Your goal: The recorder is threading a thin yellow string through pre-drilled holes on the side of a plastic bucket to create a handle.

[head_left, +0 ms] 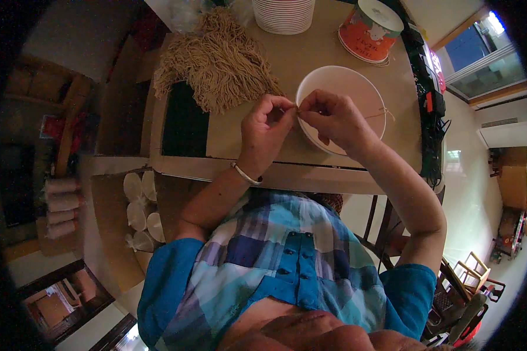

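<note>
A white paper bucket (pixel 323 74) stands on the table in front of me, its open mouth facing up. At its left rim my left hand (pixel 264 126) and my right hand (pixel 334 117) meet with fingertips pinched together. Between them is the end of a thin tan twine (pixel 376 116), mostly hidden by the fingers. This twine crosses the inside of the bucket behind my right hand and comes out at the right rim, where a short tail sticks out. Left of the bucket lies a big heap of cut tan twine (pixel 219 64).
A nested stack of white buckets (pixel 284 14) stands at the far edge. Back right is an orange printed bucket (pixel 366 36), upside down. Black power strips (pixel 430 99) and cables line the table's right edge. Below left, an open carton (pixel 114 216) holds white rolled or cup-like items.
</note>
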`<state>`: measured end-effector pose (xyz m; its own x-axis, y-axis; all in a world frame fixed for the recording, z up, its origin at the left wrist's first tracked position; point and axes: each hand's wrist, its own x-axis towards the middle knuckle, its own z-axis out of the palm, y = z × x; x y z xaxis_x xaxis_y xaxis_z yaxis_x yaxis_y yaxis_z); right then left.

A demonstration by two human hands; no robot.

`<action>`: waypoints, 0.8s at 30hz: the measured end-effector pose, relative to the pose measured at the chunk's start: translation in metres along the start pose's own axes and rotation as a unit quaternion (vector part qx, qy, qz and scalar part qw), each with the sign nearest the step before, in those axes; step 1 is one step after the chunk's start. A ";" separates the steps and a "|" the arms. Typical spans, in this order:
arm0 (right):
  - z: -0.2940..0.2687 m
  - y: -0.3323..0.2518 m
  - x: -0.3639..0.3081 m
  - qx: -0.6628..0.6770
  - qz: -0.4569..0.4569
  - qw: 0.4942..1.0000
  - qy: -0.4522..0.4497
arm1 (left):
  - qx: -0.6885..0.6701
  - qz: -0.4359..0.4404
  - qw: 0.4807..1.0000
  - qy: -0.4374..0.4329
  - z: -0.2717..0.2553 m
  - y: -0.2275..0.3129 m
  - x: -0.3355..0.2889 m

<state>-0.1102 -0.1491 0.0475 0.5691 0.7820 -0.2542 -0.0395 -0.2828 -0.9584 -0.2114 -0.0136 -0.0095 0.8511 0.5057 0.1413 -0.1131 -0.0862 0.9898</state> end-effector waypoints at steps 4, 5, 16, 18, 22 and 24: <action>-0.001 0.007 0.001 0.015 -0.034 0.999 0.003 | 0.000 0.009 1.000 0.003 0.000 0.005 -0.001; -0.001 0.008 0.001 0.011 -0.041 0.999 0.001 | 0.043 0.050 0.998 0.005 -0.001 0.005 -0.001; 0.001 0.007 -0.001 0.000 -0.017 0.999 0.027 | 0.204 0.253 0.946 -0.003 -0.006 0.013 -0.004; 0.001 0.006 -0.002 0.004 -0.016 0.999 0.030 | 0.211 0.254 0.944 -0.015 -0.007 0.016 -0.005; 0.002 0.001 -0.005 -0.025 -0.032 0.998 0.043 | 0.224 0.245 0.943 -0.026 -0.010 0.022 -0.004; 0.004 0.007 -0.004 -0.035 -0.050 0.997 0.056 | 0.247 0.262 0.931 -0.060 -0.013 0.025 -0.001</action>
<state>-0.1156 -0.1518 0.0416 0.6561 0.7422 -0.1369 0.0780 -0.2471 -0.9658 -0.2213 -0.0053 0.0150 0.7994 0.1866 0.5711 -0.3050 -0.6930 0.6532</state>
